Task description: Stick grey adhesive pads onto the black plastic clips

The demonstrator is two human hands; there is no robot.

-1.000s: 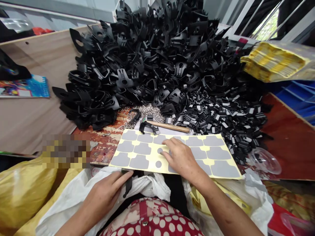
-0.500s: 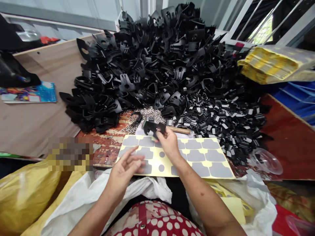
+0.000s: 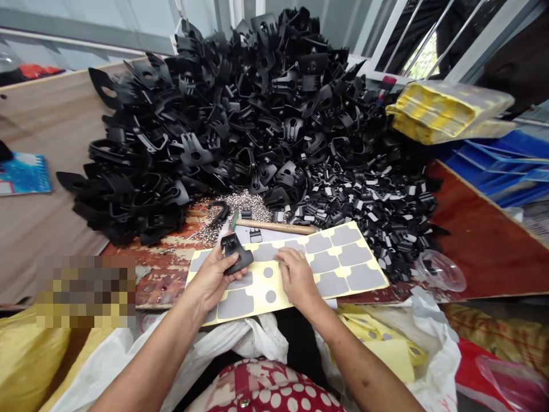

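Observation:
A black plastic part [image 3: 237, 256] is gripped in my left hand [image 3: 217, 274], over the left half of a yellow sheet [image 3: 278, 294] that bears grey stickers. On the same sheet rests my right hand [image 3: 298, 276], its fingers bent and pinched at a sticker's edge; whatever is between the fingertips is too small to make out. Behind the sheet lie a wooden-handled tool [image 3: 278, 227] and a small black clip [image 3: 255, 235]. Small silver pieces [image 3: 249, 201] are heaped behind the tool.
A tall pile of black plastic parts [image 3: 206, 114] fills the back, with small black clips [image 3: 364, 194] heaped at right. Also there are a clear plastic bowl [image 3: 441, 270], a bundle of yellow sheets [image 3: 441, 109] and a yellow bag [image 3: 34, 355] at lower left.
The black part has passed from my right hand to my left hand. My right hand has moved down onto the sheet, which is now tilted. The view has shifted to the right.

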